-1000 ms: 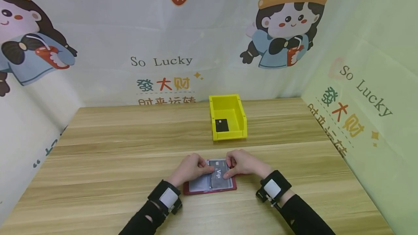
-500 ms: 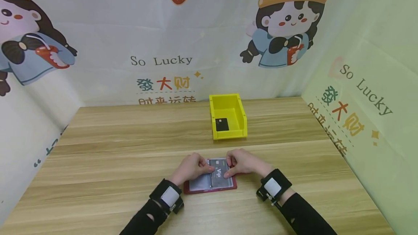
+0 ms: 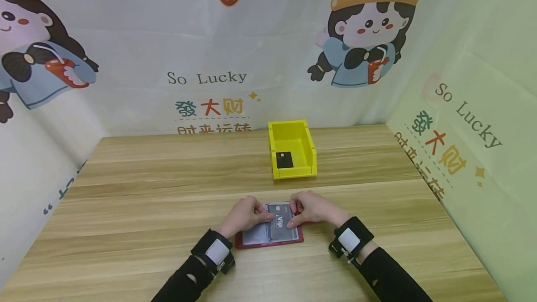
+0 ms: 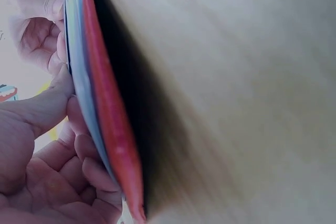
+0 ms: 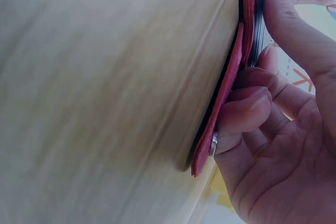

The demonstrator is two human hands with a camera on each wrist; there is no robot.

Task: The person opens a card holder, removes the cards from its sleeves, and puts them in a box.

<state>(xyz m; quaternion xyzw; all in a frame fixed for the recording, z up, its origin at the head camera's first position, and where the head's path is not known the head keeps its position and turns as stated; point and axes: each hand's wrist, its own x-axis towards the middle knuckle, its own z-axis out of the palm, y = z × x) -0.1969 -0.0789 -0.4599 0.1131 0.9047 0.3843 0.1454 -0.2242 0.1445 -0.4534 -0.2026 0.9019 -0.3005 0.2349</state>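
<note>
A red card holder point(image 3: 257, 236) with clear sleeves lies open on the wooden table in the head view. On its right-hand page is a grey card marked "Vip" point(image 3: 277, 234). My left hand point(image 3: 242, 216) grips the holder's upper middle, thumb on the card's left edge. From the other side my right hand point(image 3: 313, 209) pinches the upper right of the page, thumb over the card. The left wrist view has the red cover point(image 4: 113, 114) edge-on, with curled fingers against the pages. In the right wrist view, fingers sit between the stacked pages point(image 5: 259, 19) and the red cover flap point(image 5: 220, 98).
Behind the hands, a yellow bin point(image 3: 295, 172) stands on the wooden table point(image 3: 168, 167), with a black chip card point(image 3: 284, 160) in its left front corner. A printed cloth point(image 3: 277, 59) with cartoon figures hangs along the back and sides.
</note>
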